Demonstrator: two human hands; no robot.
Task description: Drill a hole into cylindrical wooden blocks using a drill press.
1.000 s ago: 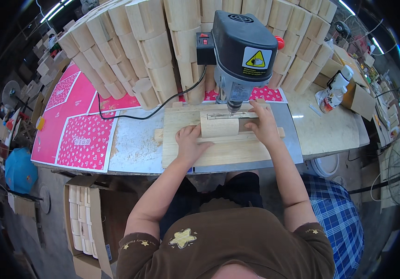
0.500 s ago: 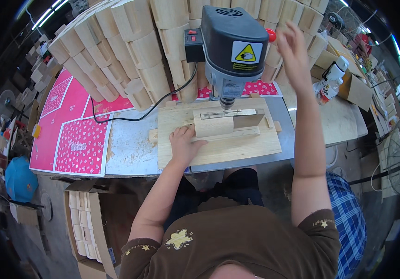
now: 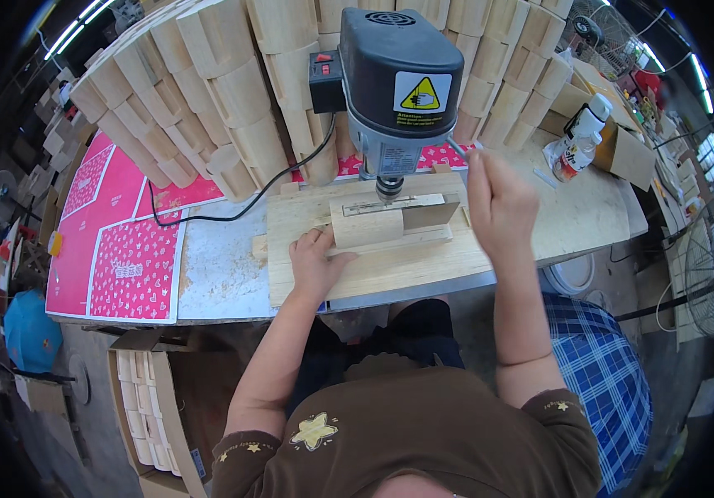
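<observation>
A black and grey bench drill press [image 3: 398, 75] stands over a flat wooden jig board [image 3: 365, 278]. A pale wooden block with a rounded face [image 3: 367, 227] lies on the board under the drill chuck [image 3: 388, 189]; the bit's tip is too small to make out. My left hand [image 3: 317, 264] grips the block's left end, fingers at its side and thumb along the front. A thin flat plate [image 3: 431, 217] stands on edge at the block's right. My right hand [image 3: 499, 203] is closed around the press's feed lever [image 3: 457, 148], hiding its knob.
Tall stacks of similar wooden pieces [image 3: 224, 79] rise behind the press. A black cord [image 3: 232, 212] crosses the bench beside pink printed sheets [image 3: 134, 270]. Bottles [image 3: 577, 153] stand at right. A cardboard box [image 3: 170, 398] of wooden pieces sits below left, a plaid-covered seat [image 3: 597, 365] right.
My right hand has come down from an open, raised position beside the red knob and closed on the lever. The lever has swung down and the chuck sits lower. My left hand stays at the block.
</observation>
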